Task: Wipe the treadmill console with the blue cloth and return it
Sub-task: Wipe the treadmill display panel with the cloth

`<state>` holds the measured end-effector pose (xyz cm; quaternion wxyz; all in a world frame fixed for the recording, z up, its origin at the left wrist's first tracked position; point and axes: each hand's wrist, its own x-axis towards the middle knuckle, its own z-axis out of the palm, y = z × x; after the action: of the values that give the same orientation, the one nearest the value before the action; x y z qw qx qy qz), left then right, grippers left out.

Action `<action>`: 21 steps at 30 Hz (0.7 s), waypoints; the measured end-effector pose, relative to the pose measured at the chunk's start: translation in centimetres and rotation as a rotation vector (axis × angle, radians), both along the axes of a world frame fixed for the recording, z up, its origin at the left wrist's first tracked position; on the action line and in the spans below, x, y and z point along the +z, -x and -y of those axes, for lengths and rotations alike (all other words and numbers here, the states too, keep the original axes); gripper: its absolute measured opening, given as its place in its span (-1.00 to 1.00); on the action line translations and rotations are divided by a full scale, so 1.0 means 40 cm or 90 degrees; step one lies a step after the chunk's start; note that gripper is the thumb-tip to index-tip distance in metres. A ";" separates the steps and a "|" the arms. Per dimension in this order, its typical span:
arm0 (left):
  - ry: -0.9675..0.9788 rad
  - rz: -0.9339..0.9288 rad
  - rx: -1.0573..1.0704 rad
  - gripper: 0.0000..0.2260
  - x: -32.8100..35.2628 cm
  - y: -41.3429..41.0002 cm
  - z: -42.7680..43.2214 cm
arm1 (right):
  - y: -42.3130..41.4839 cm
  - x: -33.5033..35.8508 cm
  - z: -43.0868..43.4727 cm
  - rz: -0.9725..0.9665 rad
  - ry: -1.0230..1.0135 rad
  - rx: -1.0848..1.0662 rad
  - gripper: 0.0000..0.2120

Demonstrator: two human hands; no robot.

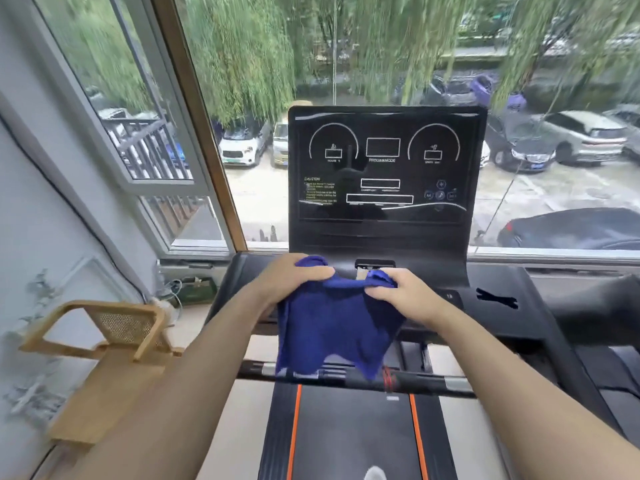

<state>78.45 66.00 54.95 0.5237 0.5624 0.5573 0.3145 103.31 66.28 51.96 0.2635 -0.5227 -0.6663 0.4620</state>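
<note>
The blue cloth (334,327) hangs spread between both hands, just below the treadmill console (382,168), a black upright panel with white dial outlines and a dark screen. My left hand (291,280) grips the cloth's upper left corner. My right hand (403,291) pinches the upper right corner. The cloth's lower edge drapes down to the black handlebar (426,382) that crosses above the belt. Both hands are in front of the console's lower tray, a little short of the screen.
The treadmill belt (353,434) with orange side stripes runs below. A wooden chair (114,344) stands at the left by the wall. A large window (242,81) behind the console shows trees and parked cars. A black deck (502,299) extends right of the console.
</note>
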 end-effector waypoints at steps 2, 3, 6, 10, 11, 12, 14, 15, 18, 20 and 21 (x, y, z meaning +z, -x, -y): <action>-0.020 -0.098 -0.074 -0.66 0.025 0.006 -0.060 | -0.006 0.011 -0.056 -0.071 0.011 -0.001 -0.87; -0.021 -0.164 -0.111 -0.67 0.036 0.007 -0.088 | -0.012 0.016 -0.081 -0.103 0.018 -0.001 -0.84; -0.017 -0.307 -0.173 -0.85 0.063 -0.003 -0.168 | -0.038 0.025 -0.155 -0.194 0.013 0.010 -0.75; -0.087 -0.244 -0.112 -0.87 0.095 -0.031 -0.257 | -0.064 0.036 -0.253 -0.317 0.015 -0.043 -0.72; -0.113 -0.214 -0.086 -0.85 0.098 -0.041 -0.275 | -0.071 0.037 -0.275 -0.348 0.021 -0.056 -0.76; -0.134 -0.189 -0.059 -0.86 0.099 -0.052 -0.292 | -0.078 0.038 -0.295 -0.381 0.030 -0.064 -0.78; -0.157 -0.155 -0.015 -0.94 0.097 -0.079 -0.320 | -0.087 0.050 -0.326 -0.425 0.048 -0.075 -0.74; -0.171 -0.148 0.005 -0.94 0.091 -0.091 -0.333 | -0.092 0.054 -0.339 -0.437 0.053 -0.081 -0.71; -0.200 -0.133 0.075 -0.97 0.071 -0.116 -0.375 | -0.097 0.055 -0.366 -0.456 0.049 -0.102 -0.69; -0.198 -0.109 0.130 -0.91 0.059 -0.121 -0.404 | -0.092 0.054 -0.379 -0.436 0.027 -0.110 -0.70; -0.192 -0.081 0.156 -0.87 0.054 -0.122 -0.420 | -0.086 0.056 -0.387 -0.420 0.009 -0.115 -0.73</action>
<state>83.32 82.80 57.11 0.3549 0.5813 0.6002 0.4193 106.75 81.77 54.19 0.5014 -0.4037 -0.4930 0.5853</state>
